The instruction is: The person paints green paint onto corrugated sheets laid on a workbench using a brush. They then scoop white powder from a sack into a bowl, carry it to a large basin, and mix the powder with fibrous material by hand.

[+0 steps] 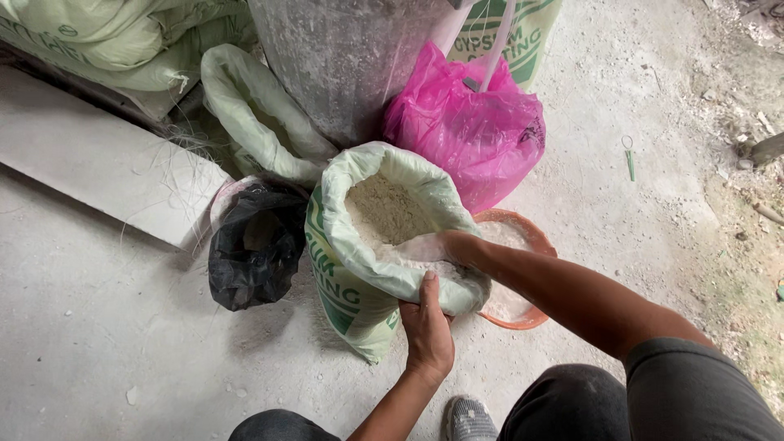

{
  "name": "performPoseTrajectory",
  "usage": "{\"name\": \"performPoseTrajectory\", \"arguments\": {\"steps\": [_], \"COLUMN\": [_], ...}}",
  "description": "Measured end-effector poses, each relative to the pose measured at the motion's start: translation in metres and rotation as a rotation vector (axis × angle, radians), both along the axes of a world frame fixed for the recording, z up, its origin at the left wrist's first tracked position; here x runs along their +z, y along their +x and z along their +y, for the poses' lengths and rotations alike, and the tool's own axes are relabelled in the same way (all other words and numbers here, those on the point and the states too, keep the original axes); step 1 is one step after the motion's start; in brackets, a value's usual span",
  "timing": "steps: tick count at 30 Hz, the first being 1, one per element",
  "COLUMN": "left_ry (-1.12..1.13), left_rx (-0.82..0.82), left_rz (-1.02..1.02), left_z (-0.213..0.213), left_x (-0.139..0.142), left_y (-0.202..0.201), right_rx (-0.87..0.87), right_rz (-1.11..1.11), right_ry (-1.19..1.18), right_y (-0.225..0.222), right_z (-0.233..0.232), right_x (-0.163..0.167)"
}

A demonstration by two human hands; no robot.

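An open pale-green woven sack (351,278) of white powder (384,214) stands on the dusty floor in front of me. My left hand (426,322) grips the sack's rolled rim at its near edge. My right hand (456,247) reaches inside the sack's mouth; its fingers are buried in powder and mostly hidden. Just right of the sack sits an orange bowl (535,238) holding white powder.
A black plastic bag (255,249) lies left of the sack, and a pink plastic bag (474,131) behind it. A grey drum (343,65), more green sacks (122,41) and a white board (98,163) stand at the back. My shoe (467,418) is near the bottom edge.
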State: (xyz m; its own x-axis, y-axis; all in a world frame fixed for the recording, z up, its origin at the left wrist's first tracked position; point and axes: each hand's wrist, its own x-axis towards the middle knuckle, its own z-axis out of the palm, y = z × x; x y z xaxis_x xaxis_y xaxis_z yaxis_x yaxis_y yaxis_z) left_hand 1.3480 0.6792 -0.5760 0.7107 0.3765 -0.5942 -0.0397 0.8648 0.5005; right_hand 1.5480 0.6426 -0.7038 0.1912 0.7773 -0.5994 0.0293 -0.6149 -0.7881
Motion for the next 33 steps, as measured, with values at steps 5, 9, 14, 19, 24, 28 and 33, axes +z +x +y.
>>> {"name": "performPoseTrajectory", "arguments": {"steps": [5,9,14,19,24,28,33], "left_ry": [0.239,0.270,0.257,0.160,0.101,0.074,0.042], "left_rx": [-0.005,-0.015,-0.021,-0.015,0.013,0.023,0.038], "left_rz": [-0.016,-0.042,0.023,0.072,0.043,0.044,0.036], "left_z": [-0.002,-0.002,-0.003,-0.006,-0.007,-0.006,-0.005], "left_x": [-0.004,-0.009,-0.019,-0.030,-0.036,-0.036,-0.034], "left_y": [0.005,0.006,0.009,0.011,0.008,0.007,0.007], "right_rx": [-0.390,-0.659,-0.813,-0.968,-1.156,-1.122,-0.949], "right_rz": [0.513,0.984,0.953,0.874,0.801,0.741,0.580], "right_ry": [0.199,0.290,0.453,0.445,0.376,0.294,0.200], "right_y": [-0.008,-0.012,-0.010,-0.012,-0.011,0.000,0.012], "right_z": [-0.008,-0.019,-0.066,-0.122,-0.160,-0.182,-0.213], "right_x": [0.004,0.026,0.078,0.117,0.094,0.036,-0.032]}}
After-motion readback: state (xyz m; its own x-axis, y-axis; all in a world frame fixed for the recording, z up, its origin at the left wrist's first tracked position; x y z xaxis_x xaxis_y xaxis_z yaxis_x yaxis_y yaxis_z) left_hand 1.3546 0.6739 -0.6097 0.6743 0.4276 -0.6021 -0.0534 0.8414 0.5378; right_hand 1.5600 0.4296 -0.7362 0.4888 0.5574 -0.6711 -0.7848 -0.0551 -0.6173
